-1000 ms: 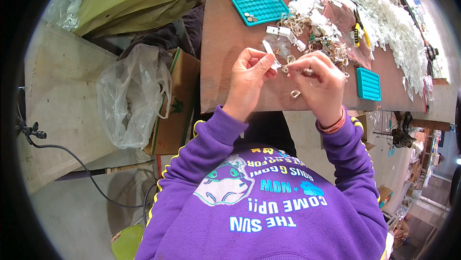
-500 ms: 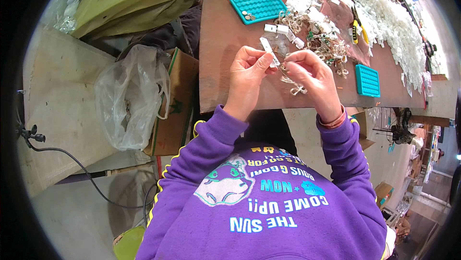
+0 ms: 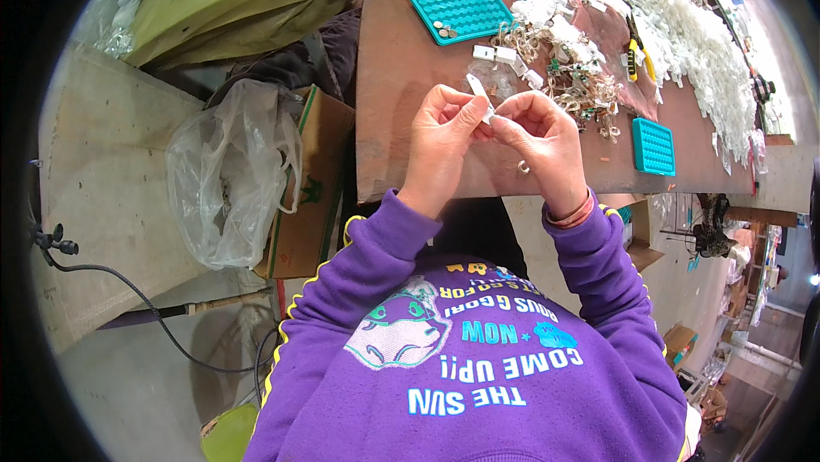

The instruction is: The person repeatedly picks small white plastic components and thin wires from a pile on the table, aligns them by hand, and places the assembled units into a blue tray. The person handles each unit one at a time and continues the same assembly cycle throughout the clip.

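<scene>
My left hand [image 3: 444, 133] is closed, with a narrow white plastic piece [image 3: 477, 86] pinched between thumb and fingers, one end sticking up. Close against it, my right hand [image 3: 547, 142] pinches at the piece's lower end. The fingers hide most of what it grips, a thin pale cord; a small curled end [image 3: 523, 167] of the cord hangs below the right hand. Just beyond my hands lie several white plastic blocks [image 3: 506, 55] and a tangle of clear cords and small parts [image 3: 585, 90] on the brown table [image 3: 393, 103].
A teal tray [image 3: 465, 9] with a few round metal pieces lies at the back. Another teal tray [image 3: 654, 148] is at right. Yellow-handled pliers [image 3: 633, 61] rest on a reddish cloth [image 3: 598, 31]. White packets [image 3: 683, 52] heap behind. A plastic bag [image 3: 231, 172] hangs by a carton [image 3: 303, 197] at left.
My right hand has moved left and tilted in against the left hand. The cord's looped end below it has shifted slightly and shows less. The left hand keeps its hold on the white piece.
</scene>
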`<state>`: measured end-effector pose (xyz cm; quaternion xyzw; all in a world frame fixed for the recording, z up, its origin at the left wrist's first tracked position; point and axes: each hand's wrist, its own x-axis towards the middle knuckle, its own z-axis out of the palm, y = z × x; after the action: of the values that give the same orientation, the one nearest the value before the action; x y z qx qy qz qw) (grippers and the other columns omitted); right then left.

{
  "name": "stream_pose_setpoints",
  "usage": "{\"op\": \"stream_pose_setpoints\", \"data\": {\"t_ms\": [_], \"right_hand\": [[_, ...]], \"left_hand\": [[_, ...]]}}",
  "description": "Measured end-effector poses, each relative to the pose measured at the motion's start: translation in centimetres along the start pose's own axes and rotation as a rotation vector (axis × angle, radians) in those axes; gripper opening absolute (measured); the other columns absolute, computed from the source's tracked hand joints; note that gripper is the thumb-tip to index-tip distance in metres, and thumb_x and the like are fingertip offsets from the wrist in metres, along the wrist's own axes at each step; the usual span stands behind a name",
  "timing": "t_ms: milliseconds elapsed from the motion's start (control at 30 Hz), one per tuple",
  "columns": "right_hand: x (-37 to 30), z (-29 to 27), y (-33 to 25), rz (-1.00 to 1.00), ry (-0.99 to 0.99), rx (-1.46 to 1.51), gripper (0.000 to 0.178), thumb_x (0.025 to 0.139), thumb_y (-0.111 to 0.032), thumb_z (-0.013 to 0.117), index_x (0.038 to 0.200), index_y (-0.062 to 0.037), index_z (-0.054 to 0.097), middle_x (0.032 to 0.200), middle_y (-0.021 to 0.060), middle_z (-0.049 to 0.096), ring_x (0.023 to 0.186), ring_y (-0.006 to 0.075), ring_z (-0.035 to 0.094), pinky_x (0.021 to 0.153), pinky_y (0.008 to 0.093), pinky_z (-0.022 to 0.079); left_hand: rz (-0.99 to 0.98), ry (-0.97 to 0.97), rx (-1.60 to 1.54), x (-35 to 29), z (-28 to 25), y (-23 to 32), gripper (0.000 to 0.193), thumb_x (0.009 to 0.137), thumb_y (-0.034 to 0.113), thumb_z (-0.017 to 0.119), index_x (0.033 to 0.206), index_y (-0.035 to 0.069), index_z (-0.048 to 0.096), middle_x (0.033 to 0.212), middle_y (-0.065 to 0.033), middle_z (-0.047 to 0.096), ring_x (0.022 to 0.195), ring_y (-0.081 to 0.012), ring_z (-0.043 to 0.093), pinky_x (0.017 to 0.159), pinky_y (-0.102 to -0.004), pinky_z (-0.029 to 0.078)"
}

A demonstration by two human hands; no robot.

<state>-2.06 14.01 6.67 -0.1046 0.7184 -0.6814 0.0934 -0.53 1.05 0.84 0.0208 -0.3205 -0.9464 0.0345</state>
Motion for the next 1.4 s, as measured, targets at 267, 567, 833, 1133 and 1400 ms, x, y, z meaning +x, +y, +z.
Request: {"op": "stream_pose_setpoints", "data": {"t_ms": [267,567,833,1133,1400], "right_hand": [[0.2,1.1,1.3,-0.121,0.121,-0.081,0.010,0.085,-0.004,0.069,0.089,0.0015,0.062,0.081,0.0019,0.065,0.073,0.0060,0.061,0.065,0.0203,0.050],[-0.4,-0.4,-0.9,0.123,-0.008,-0.081,0.010,0.084,-0.005,0.070,0.088,0.0011,0.063,0.074,-0.0001,0.064,0.064,0.0024,0.056,0.054,0.0173,0.045],[-1.0,0.8,0.2,-0.177,0.011,-0.563,0.004,0.082,0.002,0.066,0.084,0.0030,0.062,0.069,-0.0010,0.061,0.061,0.0015,0.054,0.054,0.0179,0.043],[-0.6,0.8,0.1,-0.247,0.096,-0.552,0.009,0.079,-0.004,0.068,0.088,-0.0004,0.067,0.076,0.0111,0.067,0.065,0.0181,0.066,0.061,0.0274,0.052],[-0.3,1.0,0.7,-0.432,0.164,-0.654,0.007,0.077,-0.002,0.066,0.084,-0.0005,0.065,0.072,0.0111,0.064,0.067,0.0196,0.066,0.064,0.0273,0.052]], "left_hand": [[0.023,0.000,-0.037,0.0,0.1,0.0,0.013,0.092,0.013,0.064,0.091,0.006,0.053,0.085,-0.0069,0.065,0.072,-0.0128,0.063,0.067,-0.0256,0.052],[0.184,0.076,0.033,0.1,0.1,-1.0,0.012,0.090,0.007,0.064,0.092,0.004,0.053,0.089,-0.0070,0.065,0.077,-0.0126,0.063,0.072,-0.0265,0.053],[0.150,0.092,0.061,0.1,-0.1,-1.0,0.013,0.090,0.006,0.064,0.093,0.004,0.052,0.089,-0.0075,0.065,0.079,-0.0130,0.063,0.074,-0.0265,0.053],[0.185,0.093,0.079,0.2,0.0,-1.1,0.012,0.090,0.004,0.064,0.093,0.004,0.052,0.090,-0.0053,0.063,0.082,-0.0108,0.061,0.074,-0.0242,0.052],[0.310,0.096,0.252,0.0,0.2,-1.4,0.013,0.088,0.001,0.065,0.093,0.004,0.053,0.090,-0.0037,0.062,0.081,-0.0086,0.059,0.073,-0.0215,0.050]]}}
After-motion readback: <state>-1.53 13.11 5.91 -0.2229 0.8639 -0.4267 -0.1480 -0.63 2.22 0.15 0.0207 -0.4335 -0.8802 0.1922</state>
